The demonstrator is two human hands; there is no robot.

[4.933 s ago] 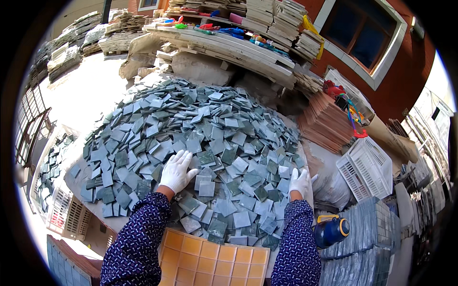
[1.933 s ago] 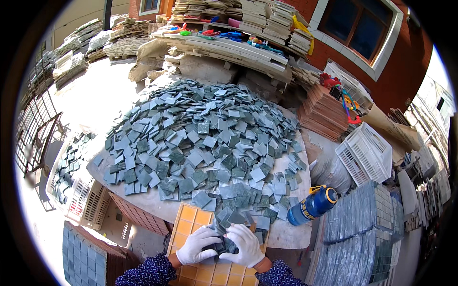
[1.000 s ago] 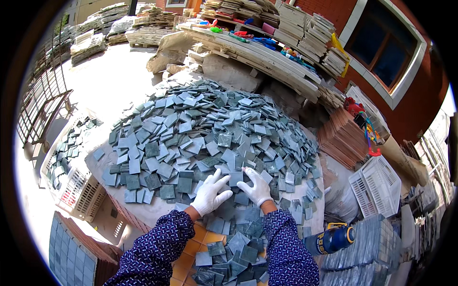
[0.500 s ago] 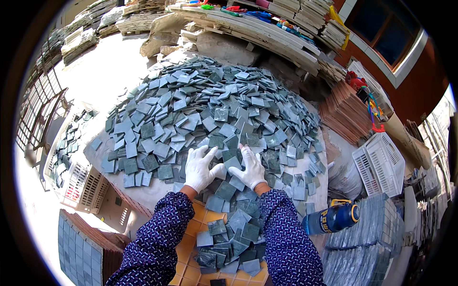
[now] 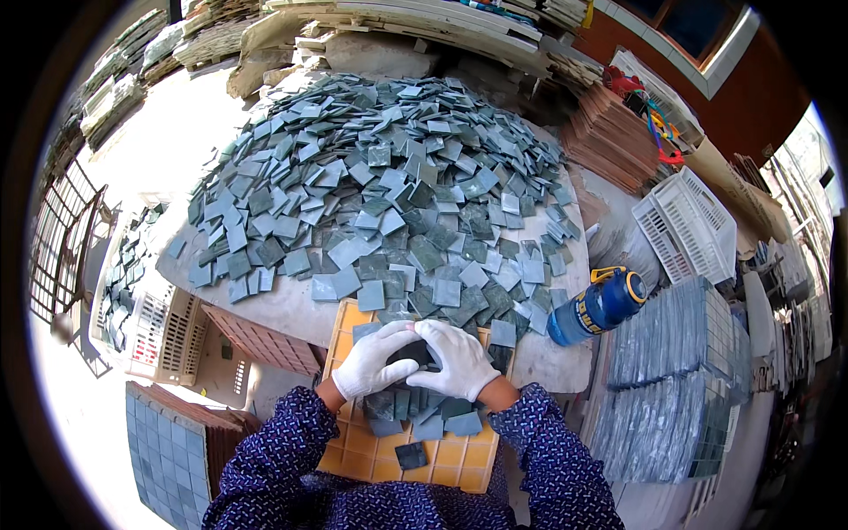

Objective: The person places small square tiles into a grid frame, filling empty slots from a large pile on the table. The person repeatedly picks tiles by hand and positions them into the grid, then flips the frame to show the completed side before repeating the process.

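Both my hands wear white gloves and meet over an orange gridded tray (image 5: pixel 353 455) close to my body. My left hand (image 5: pixel 374 360) and my right hand (image 5: pixel 456 364) curve round a cluster of small square grey-green stone tiles (image 5: pixel 408 356), their fingertips nearly touching at the far side. Gloves hide most of that cluster. More loose tiles (image 5: pixel 428 427) lie on the tray below my wrists, and a single dark tile (image 5: pixel 412 456) rests nearer me. Beyond the tray spreads a big heap of the same tiles (image 5: pixel 380 177) on a pale tabletop (image 5: pixel 556 362).
A blue bottle (image 5: pixel 597 306) stands at the table's right edge. Right of it are stacked tile sheets (image 5: pixel 658 380) and a white plastic crate (image 5: pixel 685 225). At left sit another crate (image 5: pixel 168 331) and a stack of tile-faced sheets (image 5: pixel 168 459). Stone slabs (image 5: pixel 380 53) lie behind the heap.
My hands have come back from the heap's near edge to the tray and drawn together, with fingers now curved inward round tiles. The view has shifted, showing more of the tray.
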